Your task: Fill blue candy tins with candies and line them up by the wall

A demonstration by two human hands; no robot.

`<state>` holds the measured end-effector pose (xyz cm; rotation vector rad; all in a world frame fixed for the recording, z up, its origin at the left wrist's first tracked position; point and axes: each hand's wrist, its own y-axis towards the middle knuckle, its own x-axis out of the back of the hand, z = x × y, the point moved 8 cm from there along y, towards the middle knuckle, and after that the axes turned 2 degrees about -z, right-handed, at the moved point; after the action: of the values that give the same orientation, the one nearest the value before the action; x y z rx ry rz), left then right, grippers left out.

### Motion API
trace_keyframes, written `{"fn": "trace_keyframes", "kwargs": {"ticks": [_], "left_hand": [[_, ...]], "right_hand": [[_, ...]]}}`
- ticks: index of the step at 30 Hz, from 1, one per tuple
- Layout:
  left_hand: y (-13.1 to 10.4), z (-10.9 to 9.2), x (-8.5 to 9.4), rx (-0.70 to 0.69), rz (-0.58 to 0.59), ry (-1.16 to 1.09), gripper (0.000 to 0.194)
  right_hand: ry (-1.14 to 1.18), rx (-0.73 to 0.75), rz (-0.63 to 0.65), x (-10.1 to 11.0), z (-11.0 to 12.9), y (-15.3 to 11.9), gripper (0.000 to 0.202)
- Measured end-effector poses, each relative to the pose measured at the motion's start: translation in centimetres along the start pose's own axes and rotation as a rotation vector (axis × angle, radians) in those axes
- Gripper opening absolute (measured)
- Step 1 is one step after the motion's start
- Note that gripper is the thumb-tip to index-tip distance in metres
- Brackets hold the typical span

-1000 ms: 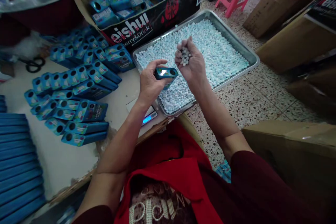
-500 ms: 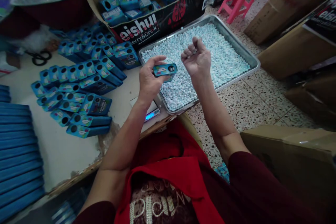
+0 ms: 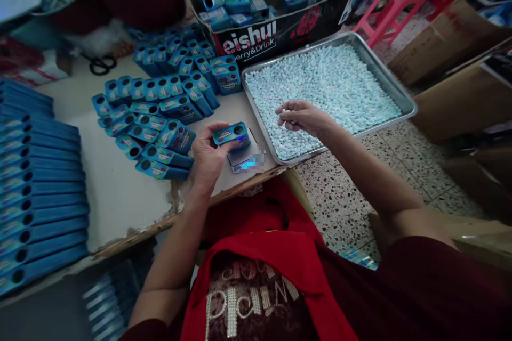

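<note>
Apparently to avoid spills, my left hand [image 3: 207,155] grips the small blue rectangular carton [image 3: 229,135], hole [image 3: 239,129] up, over the flat silver digital scale [image 3: 240,159]. At two o'clock from there, my right hand [image 3: 306,116] curls around some pale round pellets [image 3: 286,112] above the shallow metal tray [image 3: 407,107].

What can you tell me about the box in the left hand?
The box is small, blue and slightly glossy, with rounded corners and pale printing too small to read. A round dark hole sits near the right end of its top face; its contents can't be made out. The left hand grips it at its left end and near side, over the scale; contact there is unclear.
</note>
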<state>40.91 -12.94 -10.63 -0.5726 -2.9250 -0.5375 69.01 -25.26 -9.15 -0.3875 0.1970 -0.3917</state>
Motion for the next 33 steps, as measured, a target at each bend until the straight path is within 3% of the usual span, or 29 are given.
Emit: {"fn": "trace_keyframes", "kwargs": {"ticks": [4, 7, 12, 15, 17, 19, 23, 28, 33], "left_hand": [[-1.1, 1.5, -0.4, 0.008, 0.014, 0.018, 0.066], [-2.1, 0.5, 2.0, -0.072, 0.003, 0.073, 0.084], [-4.9, -0.2, 8.6, -0.055, -0.076, 0.183, 0.051], [-6.7, -0.2, 10.7, -0.046, -0.142, 0.25, 0.035], [-7.5, -0.5, 10.1, -0.102, -0.095, 0.28, 0.029], [-8.2, -0.5, 8.4, -0.162, 0.005, 0.292, 0.026], [-9.6, 1.0, 5.6, -0.175, 0.091, 0.295, 0.027], [-10.9, 3.6, 5.3, -0.105, 0.013, 0.298, 0.026], [-10.8, 4.5, 5.2, -0.068, 0.016, 0.28, 0.025]], "right_hand": [[0.05, -0.065, 0.037, -3.0, 0.6, -0.7, 0.023], [0.126, -0.14, -0.069, -3.6, 0.2, -1.3, 0.027], [0.188, -0.179, -0.186, -2.8, -0.3, -1.9, 0.03], [0.136, -0.165, -0.161, -3.0, 0.4, -2.0, 0.024], [0.07, -0.127, -0.133, -3.6, 1.3, -2.1, 0.019], [0.003, -0.083, -0.097, -4.5, 2.5, -2.2, 0.017], [-0.109, -0.013, -0.041, -6.1, 4.4, -2.1, 0.014], [-0.204, 0.048, -0.034, -7.2, 5.9, -1.6, 0.013], [-0.206, 0.071, -0.045, -8.2, 6.6, -1.0, 0.017]]}}
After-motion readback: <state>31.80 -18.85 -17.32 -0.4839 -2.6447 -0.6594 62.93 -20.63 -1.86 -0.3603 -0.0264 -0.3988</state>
